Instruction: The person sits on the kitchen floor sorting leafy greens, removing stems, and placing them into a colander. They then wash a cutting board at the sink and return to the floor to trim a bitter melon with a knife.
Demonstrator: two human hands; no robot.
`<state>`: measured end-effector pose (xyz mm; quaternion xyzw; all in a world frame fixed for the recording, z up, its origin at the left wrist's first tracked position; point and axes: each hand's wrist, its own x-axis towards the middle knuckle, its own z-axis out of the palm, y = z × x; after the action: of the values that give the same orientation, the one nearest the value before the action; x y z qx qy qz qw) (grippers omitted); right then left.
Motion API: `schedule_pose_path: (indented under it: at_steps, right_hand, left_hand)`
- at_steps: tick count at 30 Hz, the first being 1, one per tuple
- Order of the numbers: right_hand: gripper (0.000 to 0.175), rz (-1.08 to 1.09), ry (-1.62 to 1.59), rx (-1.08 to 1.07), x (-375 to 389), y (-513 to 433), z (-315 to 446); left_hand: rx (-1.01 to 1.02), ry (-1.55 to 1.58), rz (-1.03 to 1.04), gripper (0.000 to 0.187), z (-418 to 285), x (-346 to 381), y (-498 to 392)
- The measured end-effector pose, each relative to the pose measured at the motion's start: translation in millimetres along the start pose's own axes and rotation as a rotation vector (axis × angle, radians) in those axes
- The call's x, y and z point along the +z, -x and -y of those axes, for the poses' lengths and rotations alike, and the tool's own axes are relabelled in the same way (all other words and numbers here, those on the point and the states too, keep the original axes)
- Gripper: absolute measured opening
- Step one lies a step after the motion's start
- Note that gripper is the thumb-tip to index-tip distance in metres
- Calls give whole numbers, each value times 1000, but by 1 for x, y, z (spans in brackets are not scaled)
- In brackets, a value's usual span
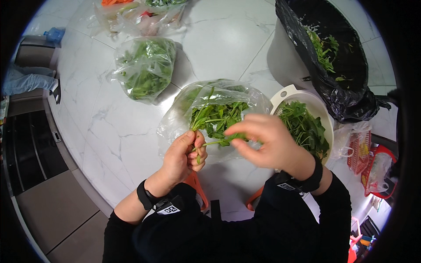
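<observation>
Pinched between the thumb and fingers of my left hand (pixel 187 153) are the stems of some leafy greens (pixel 202 120). My right hand (pixel 263 139) is just to the right, blurred, its thumb and forefinger at a green leaf beside the held stems; whether it grips the leaf I cannot tell. Beneath and beyond both hands an opened clear plastic bag (pixel 171 131) lies on the floor with more leafy greens (pixel 236 111) in it. Close to my right hand stands a cream plastic colander (pixel 329 131) holding cut or loose greens (pixel 301 125), partly hidden by my right hand and wrist.
A bin (pixel 286 56) lined with a black plastic bag (pixel 306 69) stands at the upper right, green scraps (pixel 324 49) inside. Another bag of greens (pixel 146 67) sits at the upper left, more bagged vegetables (pixel 141 19) beyond. Red baskets (pixel 360 151) are at right; a person's leg (pixel 29 79) shows far left.
</observation>
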<state>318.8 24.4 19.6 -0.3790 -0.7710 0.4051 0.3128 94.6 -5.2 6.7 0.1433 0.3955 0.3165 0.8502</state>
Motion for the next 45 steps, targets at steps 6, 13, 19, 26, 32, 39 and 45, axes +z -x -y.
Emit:
schedule_pose_path:
  at_steps: [6,13,19,26,32,39,45]
  right_hand:
    - [12,-11,352,-234,39,0,-3]
    - [12,87,-706,684,44,-2,-6]
    - [12,-27,-861,792,28,2,-29]
    - [14,-16,-821,739,-54,16,-28]
    - [27,183,-469,522,-31,1,-9]
    - [13,220,-490,342,16,2,-11]
    - [14,-81,-651,725,-40,44,-14]
  left_hand:
    - [29,-164,-59,35,8,11,0]
    - [218,-345,-135,35,13,12,-3]
    - [366,-521,-171,35,17,6,0]
    - [66,-56,-73,30,5,-13,0]
    - [-6,-10,91,33,-1,-11,-2]
    - [140,-549,-252,34,6,15,6]
    - [567,-1297,120,18,-26,70,-6]
